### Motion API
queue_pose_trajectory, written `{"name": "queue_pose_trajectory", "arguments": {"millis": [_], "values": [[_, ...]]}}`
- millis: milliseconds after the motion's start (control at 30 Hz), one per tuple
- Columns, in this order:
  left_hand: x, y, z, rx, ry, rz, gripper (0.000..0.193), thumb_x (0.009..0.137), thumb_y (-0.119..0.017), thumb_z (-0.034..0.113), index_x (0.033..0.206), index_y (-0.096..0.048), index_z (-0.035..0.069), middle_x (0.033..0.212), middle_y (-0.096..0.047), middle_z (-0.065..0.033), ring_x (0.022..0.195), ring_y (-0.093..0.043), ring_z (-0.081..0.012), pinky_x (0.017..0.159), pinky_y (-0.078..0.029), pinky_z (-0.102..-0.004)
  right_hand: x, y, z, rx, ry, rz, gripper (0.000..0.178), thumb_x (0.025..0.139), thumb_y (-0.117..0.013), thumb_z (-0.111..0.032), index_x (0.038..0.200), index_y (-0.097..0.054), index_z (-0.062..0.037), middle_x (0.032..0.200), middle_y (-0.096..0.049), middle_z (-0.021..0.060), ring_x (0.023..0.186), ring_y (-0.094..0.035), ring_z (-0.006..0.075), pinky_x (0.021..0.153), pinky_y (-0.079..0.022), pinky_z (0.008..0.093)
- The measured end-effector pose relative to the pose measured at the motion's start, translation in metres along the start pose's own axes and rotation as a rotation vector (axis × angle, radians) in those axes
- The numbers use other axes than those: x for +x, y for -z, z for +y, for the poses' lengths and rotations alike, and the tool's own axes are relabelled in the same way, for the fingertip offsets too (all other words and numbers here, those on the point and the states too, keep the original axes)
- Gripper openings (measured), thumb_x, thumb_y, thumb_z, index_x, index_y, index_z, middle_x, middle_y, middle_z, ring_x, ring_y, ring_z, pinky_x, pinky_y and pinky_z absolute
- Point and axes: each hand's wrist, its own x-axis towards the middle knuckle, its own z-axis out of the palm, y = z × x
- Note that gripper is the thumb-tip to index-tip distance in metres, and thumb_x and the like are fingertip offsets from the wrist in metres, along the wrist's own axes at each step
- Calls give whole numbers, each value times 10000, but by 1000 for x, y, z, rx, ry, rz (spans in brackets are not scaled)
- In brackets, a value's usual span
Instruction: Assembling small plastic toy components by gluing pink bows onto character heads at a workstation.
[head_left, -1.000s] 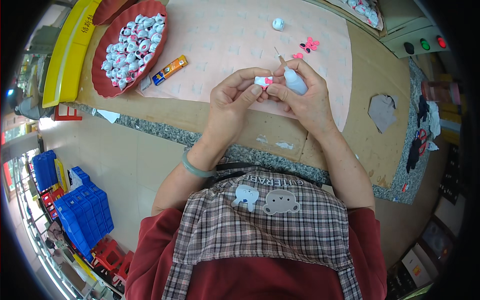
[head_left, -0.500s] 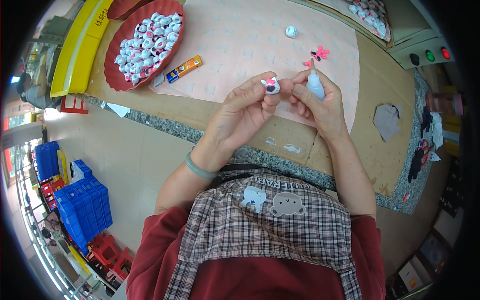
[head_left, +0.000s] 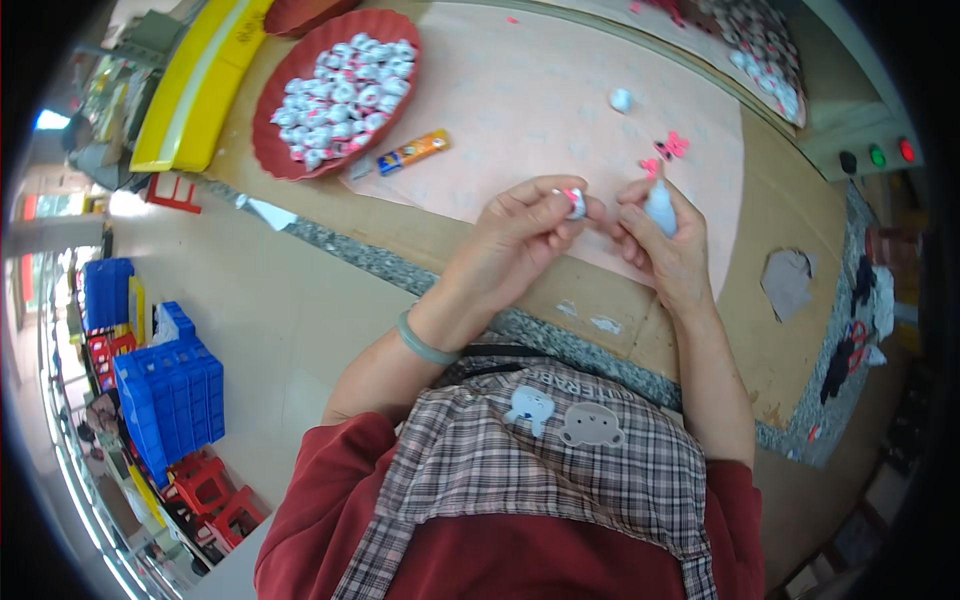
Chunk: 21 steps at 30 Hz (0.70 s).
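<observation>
Between thumb and fingers, my left hand [head_left: 515, 235] pinches a small white cat-head bead [head_left: 576, 204] with pink on it. A pale squeeze bottle with a thin nozzle [head_left: 660, 208] stands nozzle up in my right hand [head_left: 668, 245], its fingers wrapped round it. Just beyond that nozzle lie small pink bow-shaped pieces [head_left: 676, 145] on pale pink paper. One more white bead [head_left: 620, 100] rests farther back on the paper. The picture is slightly blurred, so the held bead's face is hard to make out.
At the far left a red scalloped bowl [head_left: 268, 135] holds many white and pink beads. Beside it lie an orange and blue packet [head_left: 413, 151] and a yellow tray [head_left: 190, 115]. A grey scrap [head_left: 788, 284] is on the right. Blue crates [head_left: 175, 400] stand on the floor.
The whole view has shifted, so the table appears lower and farther right. The bead has turned in my left hand, its face no longer plainly toward me. Both hands keep their holds.
</observation>
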Motion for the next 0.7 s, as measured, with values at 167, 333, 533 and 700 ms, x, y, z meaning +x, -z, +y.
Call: {"name": "queue_pose_trajectory", "arguments": {"millis": [167, 333, 533, 700], "values": [[-6, 0, 34, 271, -128, 36, 241, 868, -609, 102, 1089, -592, 7, 972, -640, -113, 733, -512, -79, 684, -447, -196, -7, 5, 0, 24, -77, 95, 102, 845, -623, -76, 928, -573, -42, 706, -574, 23, 535, -491, 42, 456, -364, 163], [-7, 27, 112, 1198, -608, 443, 241, 846, -618, 61, 1082, -620, 14, 1015, -642, -42, 761, -529, -50, 688, -444, -188, -6, 5, 2, 2, -24, 68, 105, 861, -606, -104, 943, -553, -66, 685, -554, 4, 515, -471, 24, 439, -335, 146], [-5, 47, 167, 2039, -907, 729, 235, 812, -641, 79, 1042, -637, 28, 1023, -657, -83, 765, -599, -151, 694, -490, -263, -3, 3, 3, 0, -20, 46, 102, 858, -608, -81, 942, -553, -64, 691, -555, 2, 517, -472, 27, 443, -346, 146], [-2, 53, 175, 2163, -991, 778, 225, 804, -643, 101, 1018, -642, 29, 992, -660, -112, 777, -622, -216, 696, -496, -306, -3, 4, 4, 4, -23, 52, 100, 858, -609, -76, 940, -554, -64, 692, -556, 3, 520, -474, 26, 444, -353, 146]]}}
